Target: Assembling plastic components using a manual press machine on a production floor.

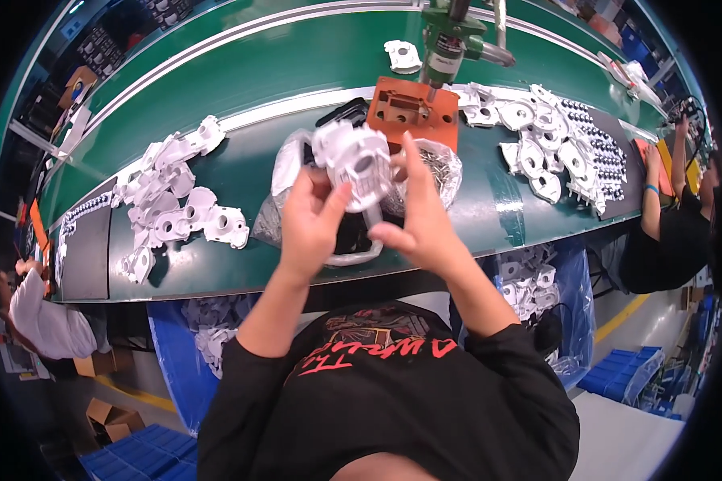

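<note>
My left hand [311, 220] is closed around a white plastic housing [359, 164] with a round hole, held above the near part of the bench and a little blurred. At the housing's right side is my right hand [425, 212], its thumb and index finger spread wide apart. Some of its fingers may touch the housing's edge. Below and behind the held piece lie a bag of small metal screws [437, 172] and another clear plastic bag [289, 164], partly hidden by my hands. An orange fixture block [415, 112] stands just beyond, under a green press or driver head [445, 52].
White housings are piled on the left [168, 196] and right [541, 140] of the green bench [489, 184]. Rows of small dark round parts [602, 148] lie at right. Blue-lined bins [172, 353] holding housings stand below. A co-worker sits at each side [674, 216].
</note>
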Demonstrator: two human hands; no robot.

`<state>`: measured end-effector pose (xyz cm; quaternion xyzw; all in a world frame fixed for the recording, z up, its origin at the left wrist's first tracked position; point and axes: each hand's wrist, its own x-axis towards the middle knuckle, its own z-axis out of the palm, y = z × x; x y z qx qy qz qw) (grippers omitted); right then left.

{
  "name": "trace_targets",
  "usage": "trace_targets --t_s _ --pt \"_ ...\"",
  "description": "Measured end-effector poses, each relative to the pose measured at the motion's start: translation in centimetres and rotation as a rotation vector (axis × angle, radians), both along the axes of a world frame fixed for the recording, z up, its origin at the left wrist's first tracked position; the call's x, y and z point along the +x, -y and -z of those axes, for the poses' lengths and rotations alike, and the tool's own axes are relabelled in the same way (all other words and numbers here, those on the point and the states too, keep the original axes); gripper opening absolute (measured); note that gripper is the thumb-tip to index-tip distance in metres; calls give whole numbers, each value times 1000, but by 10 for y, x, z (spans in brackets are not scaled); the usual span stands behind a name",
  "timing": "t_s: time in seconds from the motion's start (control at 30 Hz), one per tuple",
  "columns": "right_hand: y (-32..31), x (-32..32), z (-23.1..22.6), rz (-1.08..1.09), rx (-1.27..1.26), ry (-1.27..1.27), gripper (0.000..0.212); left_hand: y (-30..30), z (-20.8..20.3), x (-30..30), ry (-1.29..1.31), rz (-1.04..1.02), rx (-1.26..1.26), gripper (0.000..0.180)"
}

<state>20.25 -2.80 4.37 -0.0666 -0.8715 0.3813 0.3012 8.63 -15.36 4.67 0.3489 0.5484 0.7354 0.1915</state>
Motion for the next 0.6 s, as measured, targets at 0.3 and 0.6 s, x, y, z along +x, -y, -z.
trace_targets --t_s 0.3,0.6 --pt "-76 18 10 327 214 151 21 -131 15 -76 -1271 -99 -352 11" --pt "-73 10 17 342 260 179 17 -173 37 -79 -1471 -84 -291 5"
